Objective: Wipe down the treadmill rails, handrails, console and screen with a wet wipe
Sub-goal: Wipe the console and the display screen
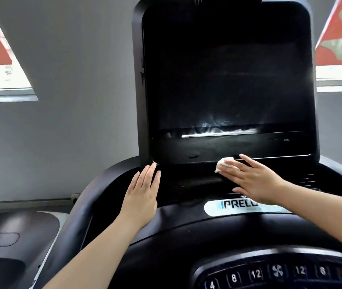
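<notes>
Pressing with straight, spread fingers, the right hand is holding a crumpled white wipe flat against the ledge just under the screen, right of its middle. That dark screen is standing tilted above the console, showing pale streaks along its lower edge. Flat and empty, fingers together, the left hand is resting on the console by the screen's lower left corner. Numbered buttons are sitting nearest the camera.
</notes>
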A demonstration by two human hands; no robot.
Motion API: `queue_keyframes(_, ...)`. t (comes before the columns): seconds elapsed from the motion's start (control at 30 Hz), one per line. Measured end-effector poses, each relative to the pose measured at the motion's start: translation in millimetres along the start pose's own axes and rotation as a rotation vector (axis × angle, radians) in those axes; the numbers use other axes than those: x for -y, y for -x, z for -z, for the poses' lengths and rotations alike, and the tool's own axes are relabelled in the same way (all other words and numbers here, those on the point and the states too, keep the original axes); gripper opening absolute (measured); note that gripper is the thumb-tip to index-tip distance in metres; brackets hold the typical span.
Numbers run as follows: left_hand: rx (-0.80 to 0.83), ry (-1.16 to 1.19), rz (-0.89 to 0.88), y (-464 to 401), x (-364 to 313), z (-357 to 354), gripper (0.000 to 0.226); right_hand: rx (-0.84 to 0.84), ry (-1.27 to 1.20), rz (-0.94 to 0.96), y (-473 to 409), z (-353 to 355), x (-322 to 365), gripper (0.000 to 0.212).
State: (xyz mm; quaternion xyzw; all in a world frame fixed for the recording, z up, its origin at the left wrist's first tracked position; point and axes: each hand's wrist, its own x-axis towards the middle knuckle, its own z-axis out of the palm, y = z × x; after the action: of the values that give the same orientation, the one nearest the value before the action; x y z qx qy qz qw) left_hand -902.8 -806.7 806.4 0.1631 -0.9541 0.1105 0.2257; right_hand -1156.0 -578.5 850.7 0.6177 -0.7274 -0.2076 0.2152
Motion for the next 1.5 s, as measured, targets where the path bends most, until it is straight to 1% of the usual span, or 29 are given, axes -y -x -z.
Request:
queue_keyframes(0.07,0.008,-0.012,-0.009,0,2,-1,0.093,0.039,0.02,0.0,12,-7,-17,0.064)
queue_keyframes(0.13,0.015,-0.03,-0.032,-1,1,-1,0.092,0.024,0.045,0.035,3,-4,-17,0.066)
queue_keyframes(0.2,0.012,-0.032,-0.064,-5,-3,1,0.091,-0.057,0.059,0.059,-22,7,-1,0.067)
queue_keyframes(0.27,0.006,-0.031,-0.086,-12,-9,2,0.092,-0.156,0.042,0.042,-54,24,21,0.067)
queue_keyframes(0.3,0.005,-0.033,-0.095,-15,-12,3,0.092,-0.177,0.018,0.022,-67,33,31,0.067)
queue_keyframes(0.37,-0.003,-0.036,-0.111,-22,-17,3,0.091,-0.163,-0.009,-0.025,-81,43,43,0.066)
queue_keyframes(0.43,-0.005,-0.03,-0.126,-28,-21,4,0.09,-0.127,-0.027,-0.036,-75,42,43,0.067)
queue_keyframes(0.53,-0.005,-0.026,-0.143,-33,-25,6,0.089,-0.075,-0.033,-0.044,-42,26,21,0.067)
queue_keyframes(0.63,-0.002,-0.031,-0.156,-34,-24,9,0.09,0.024,-0.059,-0.141,-5,12,-8,0.069)
queue_keyframes(0.67,-0.001,-0.029,-0.155,-34,-24,10,0.09,0.032,-0.077,-0.184,2,11,-10,0.07)
queue_keyframes(0.7,0.002,-0.028,-0.153,-34,-23,12,0.091,0.031,-0.104,-0.224,3,14,-6,0.07)
queue_keyframes(0.77,0.009,-0.026,-0.146,-33,-22,15,0.091,-0.031,-0.162,-0.269,-11,24,15,0.069)
queue_keyframes(0.83,0.015,-0.018,-0.131,-32,-21,17,0.09,-0.069,-0.226,-0.238,-39,40,48,0.067)
queue_keyframes(0.9,0.03,-0.014,-0.13,-31,-20,20,0.088,-0.042,-0.312,-0.241,-61,56,74,0.069)
queue_keyframes(0.97,0.054,-0.015,-0.151,-33,-20,23,0.087,-0.041,-0.301,-0.239,-61,52,79,0.069)
queue_keyframes(1.0,0.062,-0.016,-0.162,-34,-21,24,0.087,-0.018,-0.288,-0.253,-54,49,76,0.069)
queue_keyframes(1.03,0.063,-0.012,-0.173,-37,-24,25,0.087,0.027,-0.284,-0.305,-43,45,70,0.07)
queue_keyframes(1.1,0.072,0.017,-0.203,-43,-34,25,0.086,0.049,-0.245,-0.434,-12,30,46,0.071)
queue_keyframes(1.13,0.078,0.032,-0.217,-47,-41,24,0.085,0.102,-0.287,-0.511,6,23,33,0.071)
queue_keyframes(1.17,0.083,0.044,-0.231,-51,-50,24,0.085,0.192,-0.354,-0.595,23,21,20,0.071)
queue_keyframes(1.23,0.098,0.08,-0.267,-58,-71,25,0.086,0.302,-0.405,-0.704,59,23,1,0.07)
queue_keyframes(1.37,0.166,0.145,-0.323,-71,-117,32,0.081,0.352,-0.397,-0.743,130,29,-6,0.064)
queue_keyframes(1.5,0.298,0.263,-0.41,-76,-174,45,0.062,0.338,-0.407,-0.792,203,26,-5,0.06)
